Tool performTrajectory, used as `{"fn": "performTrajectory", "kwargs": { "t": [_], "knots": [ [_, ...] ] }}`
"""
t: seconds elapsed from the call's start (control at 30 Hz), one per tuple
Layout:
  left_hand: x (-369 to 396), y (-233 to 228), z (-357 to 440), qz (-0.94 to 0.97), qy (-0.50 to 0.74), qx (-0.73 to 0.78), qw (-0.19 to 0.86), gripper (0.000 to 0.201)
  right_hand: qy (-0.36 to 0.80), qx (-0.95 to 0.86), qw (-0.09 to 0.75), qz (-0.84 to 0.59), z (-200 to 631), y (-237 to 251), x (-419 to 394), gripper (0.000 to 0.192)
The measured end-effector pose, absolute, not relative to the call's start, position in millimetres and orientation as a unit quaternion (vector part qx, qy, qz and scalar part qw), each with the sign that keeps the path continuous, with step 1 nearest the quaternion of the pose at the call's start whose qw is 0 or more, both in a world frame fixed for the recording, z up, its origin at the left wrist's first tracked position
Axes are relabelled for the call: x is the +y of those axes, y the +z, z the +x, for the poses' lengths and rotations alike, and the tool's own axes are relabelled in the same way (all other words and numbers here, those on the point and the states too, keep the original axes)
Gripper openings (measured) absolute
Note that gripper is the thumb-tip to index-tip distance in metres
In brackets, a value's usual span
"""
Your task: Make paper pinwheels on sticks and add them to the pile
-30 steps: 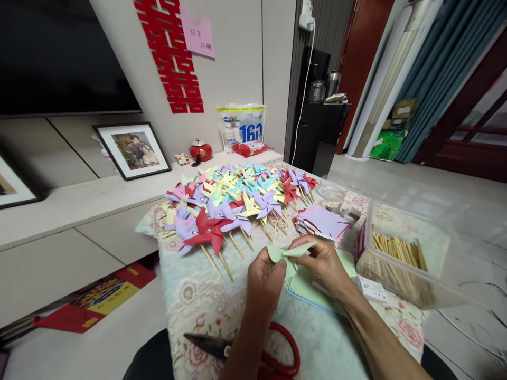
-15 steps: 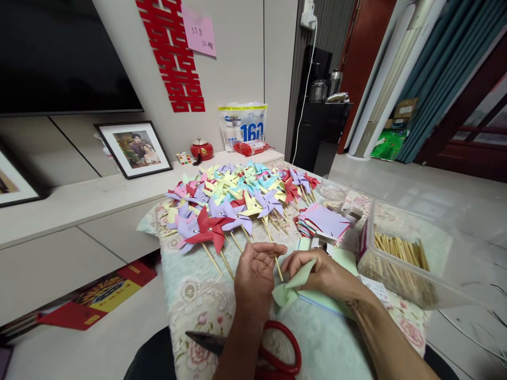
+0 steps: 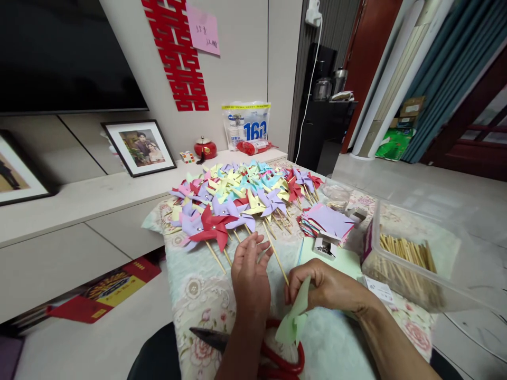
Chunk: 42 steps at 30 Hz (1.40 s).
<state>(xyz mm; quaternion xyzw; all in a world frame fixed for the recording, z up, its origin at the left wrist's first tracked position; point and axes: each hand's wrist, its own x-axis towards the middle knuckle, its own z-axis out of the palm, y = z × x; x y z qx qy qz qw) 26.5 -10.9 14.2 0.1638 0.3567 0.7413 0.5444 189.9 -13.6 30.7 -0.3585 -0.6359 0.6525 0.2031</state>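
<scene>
My right hand (image 3: 322,285) pinches a light green paper pinwheel (image 3: 293,322) whose folded blades hang below the fingers. A thin wooden stick (image 3: 279,258) runs from these fingertips up and away to the left. Beside the stick, my left hand (image 3: 251,277) is cupped with its fingers apart and nothing visible in it. Red-handled scissors (image 3: 283,361) lie under my left forearm, partly covered by it. Beyond my hands, many finished pinwheels lie in a pile, a red pinwheel (image 3: 214,228) at its front.
To the right are a stack of coloured paper squares (image 3: 330,219), a small box of metal fasteners (image 3: 325,247) and a clear plastic bin (image 3: 400,285) of wooden sticks. Green paper sheets (image 3: 344,262) lie near my right hand. A low cabinet (image 3: 91,203) stands behind the table.
My right hand has turned and the green pinwheel now hangs lower, over the scissor handles. My left hand has moved slightly away from the right, showing more of the stick.
</scene>
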Motion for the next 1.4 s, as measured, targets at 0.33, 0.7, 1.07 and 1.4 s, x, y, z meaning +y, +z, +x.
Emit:
{"fn": "performTrajectory", "kwargs": {
  "t": [0.33,0.7,1.07,1.4],
  "knots": [
    [-18.0,27.2,28.7,0.197,0.709,0.325,0.594,0.036,0.626,-0.698,0.201,-0.285,193.5,36.2,-11.7,0.008],
    [-23.9,16.6,36.2,0.295,0.655,0.402,0.568,0.033,0.473,-0.663,0.496,-0.302,198.1,43.2,-12.8,0.015],
    [-27.0,20.2,36.9,0.468,0.667,0.334,0.474,0.01,0.244,-0.708,0.589,-0.304,179.5,50.2,-16.2,0.019],
    [-29.2,22.4,37.2,0.497,0.671,0.323,0.446,0.01,0.191,-0.718,0.604,-0.289,178.7,51.7,-16.3,0.015]
  ]
}}
